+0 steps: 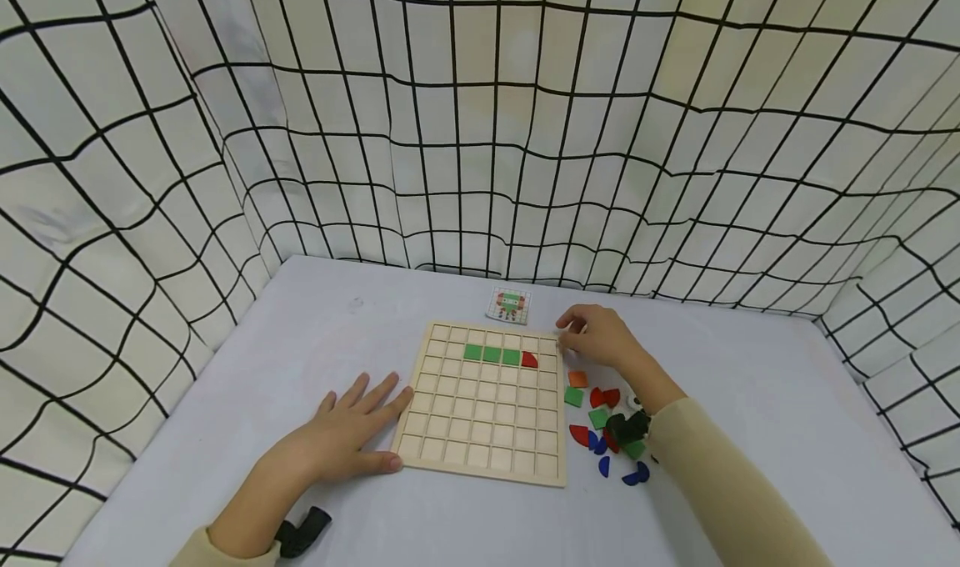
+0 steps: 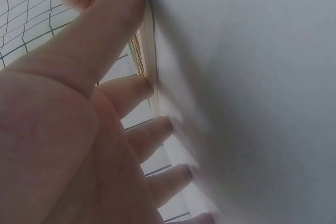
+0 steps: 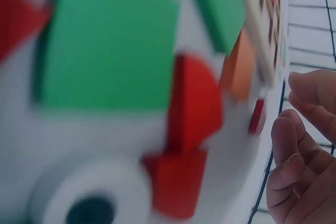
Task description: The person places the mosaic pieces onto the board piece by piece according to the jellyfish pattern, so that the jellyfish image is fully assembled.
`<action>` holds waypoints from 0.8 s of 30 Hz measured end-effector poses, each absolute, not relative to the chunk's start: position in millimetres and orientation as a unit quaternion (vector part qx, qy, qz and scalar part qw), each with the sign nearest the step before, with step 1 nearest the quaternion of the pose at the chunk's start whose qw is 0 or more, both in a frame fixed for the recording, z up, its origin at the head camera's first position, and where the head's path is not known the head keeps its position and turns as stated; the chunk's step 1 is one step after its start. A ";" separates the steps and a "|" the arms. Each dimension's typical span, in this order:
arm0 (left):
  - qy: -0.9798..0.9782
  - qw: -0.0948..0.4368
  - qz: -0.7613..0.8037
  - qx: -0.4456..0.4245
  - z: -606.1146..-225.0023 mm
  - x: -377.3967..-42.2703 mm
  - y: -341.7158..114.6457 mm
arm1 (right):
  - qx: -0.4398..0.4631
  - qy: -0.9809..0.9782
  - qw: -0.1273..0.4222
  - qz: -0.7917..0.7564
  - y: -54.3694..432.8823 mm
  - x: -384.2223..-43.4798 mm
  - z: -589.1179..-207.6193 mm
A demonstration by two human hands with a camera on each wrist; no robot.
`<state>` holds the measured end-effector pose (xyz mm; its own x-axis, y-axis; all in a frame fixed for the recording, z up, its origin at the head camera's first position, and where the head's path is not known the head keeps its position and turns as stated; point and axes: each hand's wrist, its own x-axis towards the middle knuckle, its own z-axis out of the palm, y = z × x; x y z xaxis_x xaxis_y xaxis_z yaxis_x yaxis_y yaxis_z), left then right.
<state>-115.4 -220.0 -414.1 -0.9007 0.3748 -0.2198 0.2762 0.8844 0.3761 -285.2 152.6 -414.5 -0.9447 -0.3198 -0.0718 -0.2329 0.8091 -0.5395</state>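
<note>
A square wooden grid board lies on the table. In its second row are three green square tiles and, to their right, a red quarter-round tile. My left hand lies spread at the board's left side, with the thumb and a fingertip against its edge. At the upper right corner hovers my right hand, its fingers loosely bent. The right wrist view shows a gap between the thumb and fingers, with nothing visible in it. Beneath that hand a small red piece lies on the table.
Right of the board lie loose pieces: an orange tile, a green tile, red pieces and blue half-rounds. A small pattern card lies behind the board. Black netting over white walls surrounds the white table.
</note>
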 end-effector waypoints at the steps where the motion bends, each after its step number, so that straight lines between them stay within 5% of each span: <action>1: 0.960 0.145 0.170 0.169 -413.8 -115.5 -219.8 | -0.141 0.950 0.082 -0.268 156.1 -285.3 -414.2; 24: 0.960 0.151 0.170 0.165 -414.0 -116.1 -219.3 | -0.116 0.940 0.117 -0.299 180.1 -287.9 -428.2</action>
<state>-116.1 -219.3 -414.0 -0.8999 0.3682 -0.2334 0.2659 0.8879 0.3754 -287.9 180.1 -428.2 -0.9455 -0.2885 -0.1512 -0.1482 0.7944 -0.5891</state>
